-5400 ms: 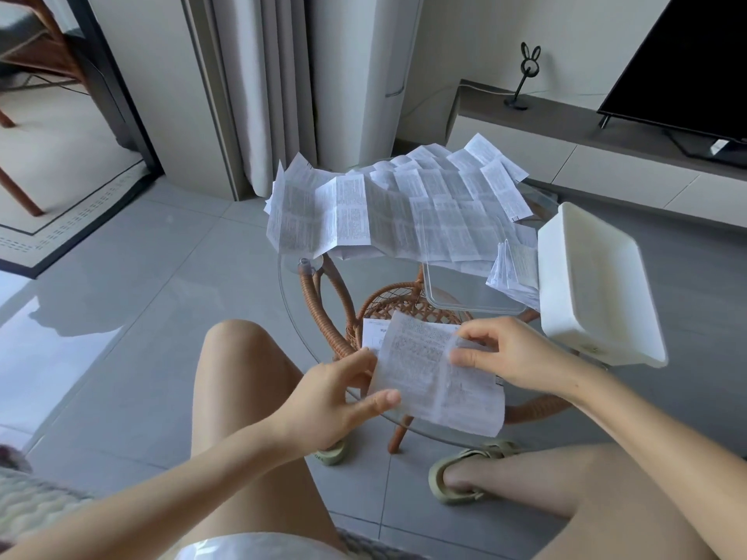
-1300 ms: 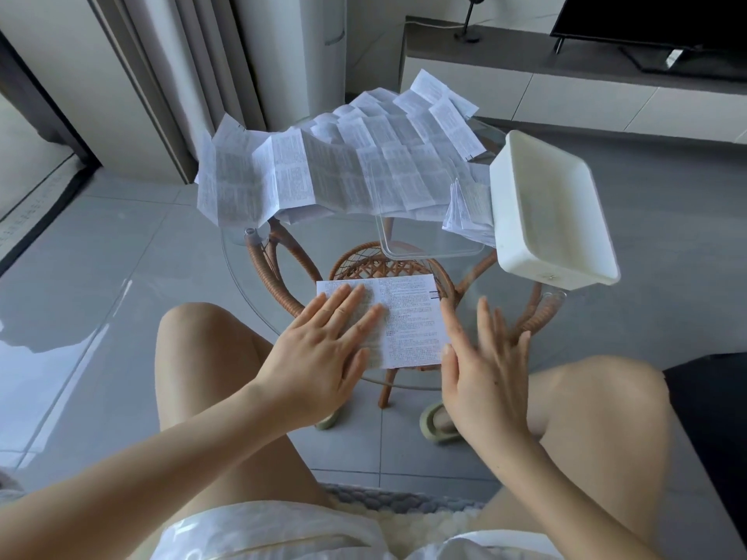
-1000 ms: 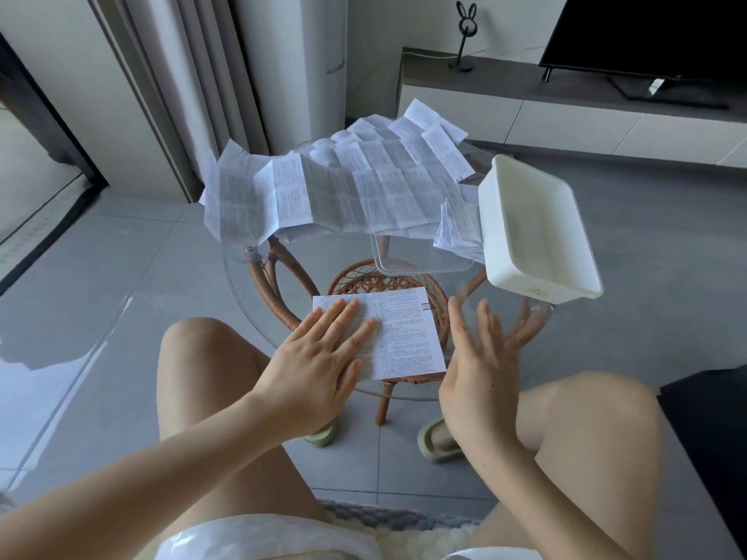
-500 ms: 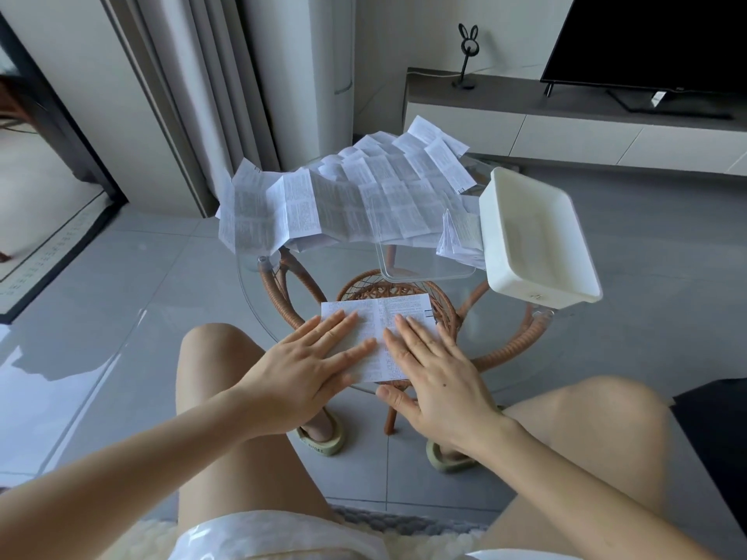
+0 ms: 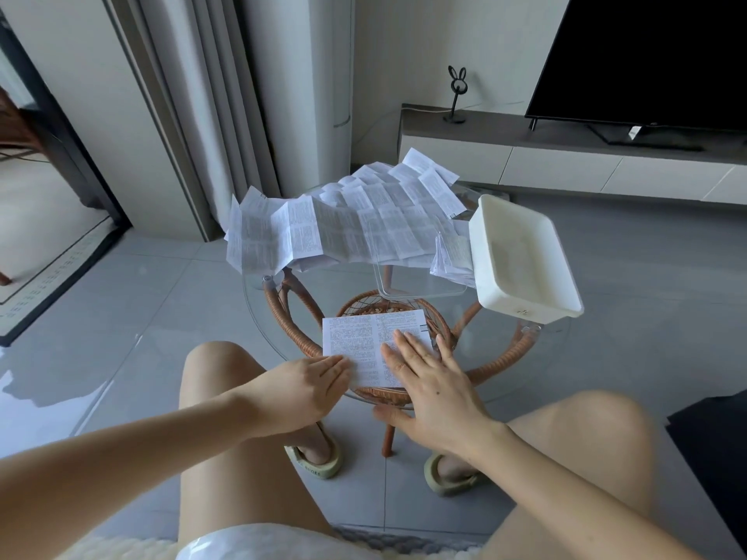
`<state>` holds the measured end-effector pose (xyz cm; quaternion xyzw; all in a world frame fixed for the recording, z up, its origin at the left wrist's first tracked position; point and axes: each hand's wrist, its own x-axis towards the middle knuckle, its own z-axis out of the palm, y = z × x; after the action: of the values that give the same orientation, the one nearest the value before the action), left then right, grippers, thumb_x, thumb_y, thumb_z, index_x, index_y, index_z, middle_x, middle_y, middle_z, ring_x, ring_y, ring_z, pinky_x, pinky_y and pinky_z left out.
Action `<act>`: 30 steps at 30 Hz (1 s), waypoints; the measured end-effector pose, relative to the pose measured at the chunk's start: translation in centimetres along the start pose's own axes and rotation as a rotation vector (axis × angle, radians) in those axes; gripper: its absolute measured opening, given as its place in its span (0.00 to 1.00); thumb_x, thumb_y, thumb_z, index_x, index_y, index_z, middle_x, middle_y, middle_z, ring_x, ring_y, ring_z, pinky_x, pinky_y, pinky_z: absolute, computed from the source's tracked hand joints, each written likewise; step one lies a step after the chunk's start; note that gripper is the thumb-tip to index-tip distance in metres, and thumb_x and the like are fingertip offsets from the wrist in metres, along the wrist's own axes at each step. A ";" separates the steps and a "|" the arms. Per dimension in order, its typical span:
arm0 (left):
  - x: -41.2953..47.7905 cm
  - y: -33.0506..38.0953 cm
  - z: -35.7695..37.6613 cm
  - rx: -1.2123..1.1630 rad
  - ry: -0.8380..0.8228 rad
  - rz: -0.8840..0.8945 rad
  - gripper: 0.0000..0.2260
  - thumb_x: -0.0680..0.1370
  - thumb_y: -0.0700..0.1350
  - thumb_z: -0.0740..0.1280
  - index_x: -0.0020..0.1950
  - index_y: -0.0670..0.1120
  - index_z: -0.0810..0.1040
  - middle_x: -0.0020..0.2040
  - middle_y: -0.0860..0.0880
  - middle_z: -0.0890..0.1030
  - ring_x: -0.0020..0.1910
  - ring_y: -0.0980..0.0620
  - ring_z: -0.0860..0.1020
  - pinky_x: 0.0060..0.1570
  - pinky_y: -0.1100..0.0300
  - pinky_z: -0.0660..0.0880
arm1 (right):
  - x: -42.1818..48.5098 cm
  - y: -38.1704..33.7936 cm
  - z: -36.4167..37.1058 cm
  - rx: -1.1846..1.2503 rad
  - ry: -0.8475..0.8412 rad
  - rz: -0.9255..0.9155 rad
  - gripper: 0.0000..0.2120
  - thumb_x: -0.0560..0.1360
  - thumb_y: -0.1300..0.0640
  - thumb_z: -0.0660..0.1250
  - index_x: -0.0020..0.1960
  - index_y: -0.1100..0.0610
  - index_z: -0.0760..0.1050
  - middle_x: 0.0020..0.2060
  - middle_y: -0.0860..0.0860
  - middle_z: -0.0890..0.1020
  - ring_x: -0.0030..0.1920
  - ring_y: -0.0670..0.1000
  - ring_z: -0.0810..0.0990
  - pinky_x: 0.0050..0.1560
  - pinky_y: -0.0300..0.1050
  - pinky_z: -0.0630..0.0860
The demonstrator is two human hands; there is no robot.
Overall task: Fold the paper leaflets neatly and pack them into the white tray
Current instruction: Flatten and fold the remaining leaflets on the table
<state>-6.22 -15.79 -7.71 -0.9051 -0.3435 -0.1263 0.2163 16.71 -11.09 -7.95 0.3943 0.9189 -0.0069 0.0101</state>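
A folded leaflet (image 5: 364, 341) lies flat on the near part of the round glass table (image 5: 545, 357). My right hand (image 5: 432, 381) presses on its right half with straight, spread fingers. My left hand (image 5: 303, 390) is at the leaflet's lower left corner, fingertips touching its edge. Several unfolded leaflets (image 5: 355, 228) lie spread across the far side of the table. A small stack of folded leaflets (image 5: 452, 256) sits beside the white tray (image 5: 521, 256), which stands at the table's right edge; I see nothing inside it.
A clear plastic tray (image 5: 416, 284) rests mid-table. The table has a rattan base (image 5: 299, 317). My knees and sandalled feet are below the near rim. A TV stand (image 5: 566, 155) and a curtain (image 5: 210, 115) lie behind.
My left hand slid off the leaflet's left half to its lower left corner. My right hand came down flat onto the right half. Earlier I held the leaflet up in both hands.
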 end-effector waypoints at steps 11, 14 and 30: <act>0.2 -0.6 -1.8 0.096 -0.072 0.026 0.10 0.65 0.33 0.67 0.44 0.34 0.84 0.39 0.39 0.84 0.38 0.45 0.84 0.35 0.57 0.81 | -0.1 -0.1 -0.9 0.006 -0.050 -0.031 0.51 0.64 0.25 0.24 0.78 0.54 0.45 0.77 0.54 0.46 0.77 0.52 0.42 0.72 0.59 0.35; 1.8 0.0 -2.6 0.073 -0.030 -0.034 0.05 0.70 0.31 0.67 0.36 0.38 0.79 0.29 0.44 0.78 0.27 0.47 0.78 0.26 0.58 0.77 | 0.2 -1.5 -2.5 -0.045 0.031 0.006 0.42 0.72 0.28 0.41 0.73 0.55 0.64 0.73 0.57 0.64 0.74 0.54 0.62 0.72 0.65 0.52; 2.0 1.8 -2.5 -0.521 -0.089 -0.267 0.26 0.85 0.49 0.49 0.48 0.40 0.84 0.48 0.46 0.84 0.50 0.47 0.81 0.67 0.66 0.65 | -3.0 5.2 0.5 0.506 0.372 -0.298 0.20 0.69 0.65 0.58 0.54 0.55 0.83 0.55 0.48 0.83 0.60 0.46 0.78 0.64 0.48 0.73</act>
<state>-3.73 -17.09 -5.31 -0.8816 -0.4248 -0.1977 -0.0570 22.51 -9.71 -8.38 0.2405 0.9216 -0.1641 -0.2566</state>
